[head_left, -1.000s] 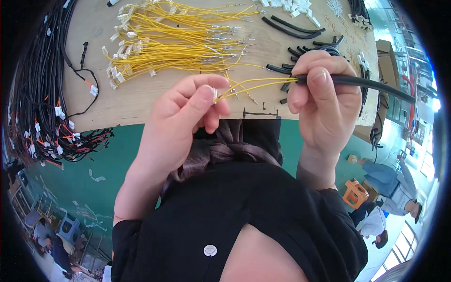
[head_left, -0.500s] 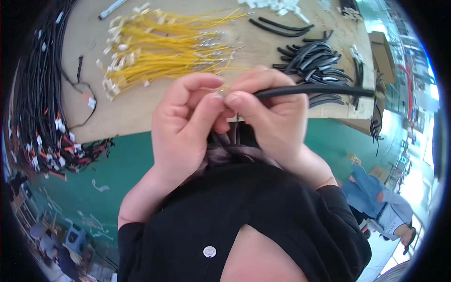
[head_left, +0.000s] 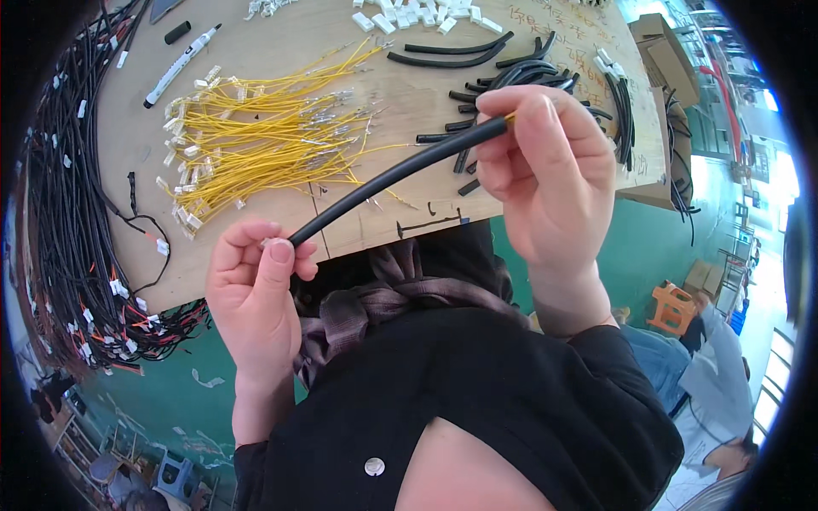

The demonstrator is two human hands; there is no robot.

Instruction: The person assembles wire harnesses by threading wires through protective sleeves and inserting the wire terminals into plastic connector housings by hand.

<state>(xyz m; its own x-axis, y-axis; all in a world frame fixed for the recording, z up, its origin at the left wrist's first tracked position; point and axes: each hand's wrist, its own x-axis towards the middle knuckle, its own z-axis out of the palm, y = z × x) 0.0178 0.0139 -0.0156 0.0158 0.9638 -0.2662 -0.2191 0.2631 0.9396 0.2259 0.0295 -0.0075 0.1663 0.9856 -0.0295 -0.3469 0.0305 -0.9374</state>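
Note:
A long black tube (head_left: 400, 170) stretches slantwise between my two hands above the wooden bench (head_left: 358, 226). My left hand (head_left: 256, 289) pinches its lower end, where a small white connector shows at the fingertips. My right hand (head_left: 545, 170) grips the upper end, and a bit of yellow wire sticks out of the tube there. Behind the tube lies a heap of yellow wires (head_left: 264, 136) with white connectors.
Short black tube pieces (head_left: 511, 77) lie at the bench's right, white connectors (head_left: 426, 17) at the back. A white marker pen (head_left: 179, 64) sits far left. Bundles of black cables (head_left: 60, 213) hang over the left edge. Another person (head_left: 716, 358) is at the lower right.
My hands were close together at the tube's end; they have now moved apart, the left hand down-left and the right hand up-right, with the tube stretched between them.

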